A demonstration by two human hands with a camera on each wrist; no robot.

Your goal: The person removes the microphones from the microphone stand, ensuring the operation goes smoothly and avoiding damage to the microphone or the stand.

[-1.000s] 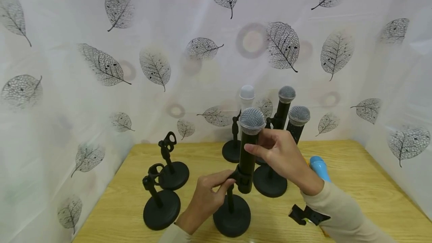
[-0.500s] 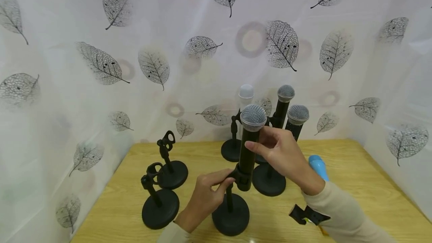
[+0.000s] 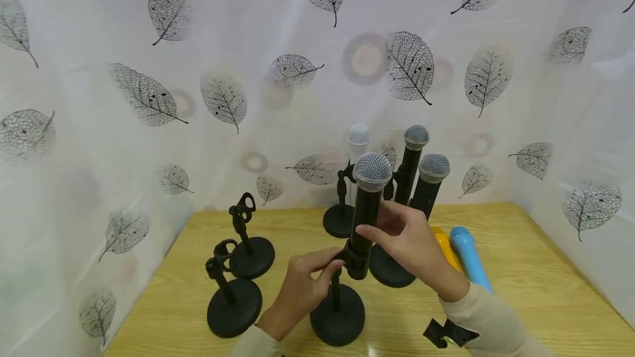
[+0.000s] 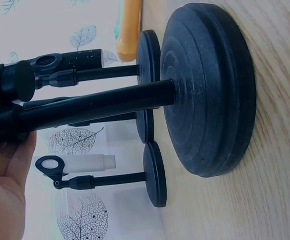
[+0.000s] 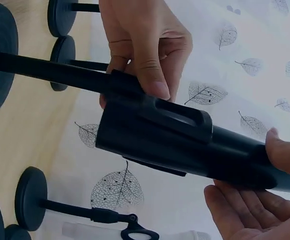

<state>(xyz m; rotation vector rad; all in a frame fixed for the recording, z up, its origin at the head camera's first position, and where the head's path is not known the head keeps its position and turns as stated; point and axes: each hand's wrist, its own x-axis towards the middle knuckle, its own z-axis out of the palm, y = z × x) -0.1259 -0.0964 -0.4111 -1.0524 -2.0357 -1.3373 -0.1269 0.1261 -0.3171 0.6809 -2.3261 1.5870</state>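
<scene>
In the head view a black microphone (image 3: 364,214) with a silver mesh head sits in the clip (image 3: 354,258) of a black desk stand (image 3: 337,315), leaning slightly right. My left hand (image 3: 303,280) pinches the clip's joint at the top of the stand's post. Around the microphone's body are the thumb and fingers of my right hand (image 3: 409,244), below the mesh head. From the right wrist view, the tail of the microphone (image 5: 120,130) pokes out past the clip. The stand's round base (image 4: 209,90) rests on the table in the left wrist view.
Two stands with bare clips, a rear one (image 3: 252,258) and a front one (image 3: 234,307), stand at left. Behind are a white microphone (image 3: 358,142) and two black ones (image 3: 409,167) (image 3: 429,186) on stands. Yellow (image 3: 445,247) and blue (image 3: 471,258) microphones lie at right.
My right hand has slid a little down the microphone's body. More of the yellow and blue microphones shows beside my right wrist. My left hand keeps its hold on the clip.
</scene>
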